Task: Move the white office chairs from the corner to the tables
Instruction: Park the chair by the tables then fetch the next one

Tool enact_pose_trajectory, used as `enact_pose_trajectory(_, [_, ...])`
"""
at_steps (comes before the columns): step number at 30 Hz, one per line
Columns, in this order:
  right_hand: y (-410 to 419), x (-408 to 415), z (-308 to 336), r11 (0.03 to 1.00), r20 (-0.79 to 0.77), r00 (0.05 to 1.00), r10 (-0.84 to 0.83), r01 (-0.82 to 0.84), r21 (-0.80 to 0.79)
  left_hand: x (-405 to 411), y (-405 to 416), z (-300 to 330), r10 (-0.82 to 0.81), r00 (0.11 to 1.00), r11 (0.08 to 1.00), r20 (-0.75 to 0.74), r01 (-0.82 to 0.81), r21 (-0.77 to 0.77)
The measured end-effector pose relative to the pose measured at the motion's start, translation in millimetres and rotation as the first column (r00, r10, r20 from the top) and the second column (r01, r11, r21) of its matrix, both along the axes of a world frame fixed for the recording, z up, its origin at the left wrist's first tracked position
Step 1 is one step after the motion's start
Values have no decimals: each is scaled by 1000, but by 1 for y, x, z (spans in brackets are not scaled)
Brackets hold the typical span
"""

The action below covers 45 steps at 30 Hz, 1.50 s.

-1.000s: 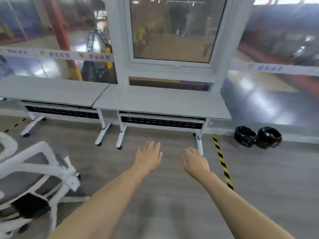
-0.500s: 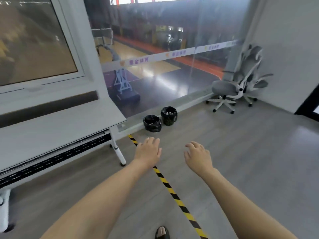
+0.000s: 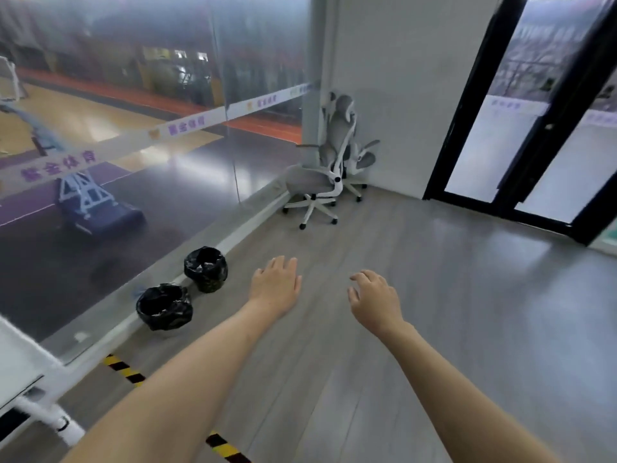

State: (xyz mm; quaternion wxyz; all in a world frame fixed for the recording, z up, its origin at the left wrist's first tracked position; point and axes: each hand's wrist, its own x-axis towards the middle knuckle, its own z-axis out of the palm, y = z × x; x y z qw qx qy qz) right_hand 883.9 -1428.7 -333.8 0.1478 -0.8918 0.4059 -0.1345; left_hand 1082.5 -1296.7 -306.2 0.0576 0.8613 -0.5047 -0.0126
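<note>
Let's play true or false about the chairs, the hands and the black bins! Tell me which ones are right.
1. Both hands, left hand and right hand, hold nothing. True.
2. The white chairs stand in the corner by the glass wall. True.
3. The left hand grips a chair. False: the chairs stand far off, untouched.
4. Two black bins sit by the glass. True.
5. The bins are on the person's right. False: they are on the left.

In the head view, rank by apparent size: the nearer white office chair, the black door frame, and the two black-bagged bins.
1. black door frame
2. nearer white office chair
3. near bin and far bin, about alike; nearness enlarges the near one.
</note>
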Motion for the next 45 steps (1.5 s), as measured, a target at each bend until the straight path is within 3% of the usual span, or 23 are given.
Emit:
enact_pose_trajectory(11, [-290, 54, -27, 985, 21, 985, -172, 172, 3, 69, -309, -17, -153, 988, 988, 3, 153, -33])
enact_pose_trajectory(26, [-675, 165, -12, 988, -41, 987, -157, 156, -21, 165, -677, -34, -212, 977, 976, 32, 210, 56])
enact_pose_trajectory(35, [-907, 254, -6, 981, -47, 982, -185, 182, -64, 269, -934, -35, -232, 972, 972, -38, 233, 29])
enact_pose_trajectory(45, [-1157, 296, -15, 972, -35, 974, -224, 221, -78, 330, -1206, -39, -282, 959, 958, -22, 283, 44])
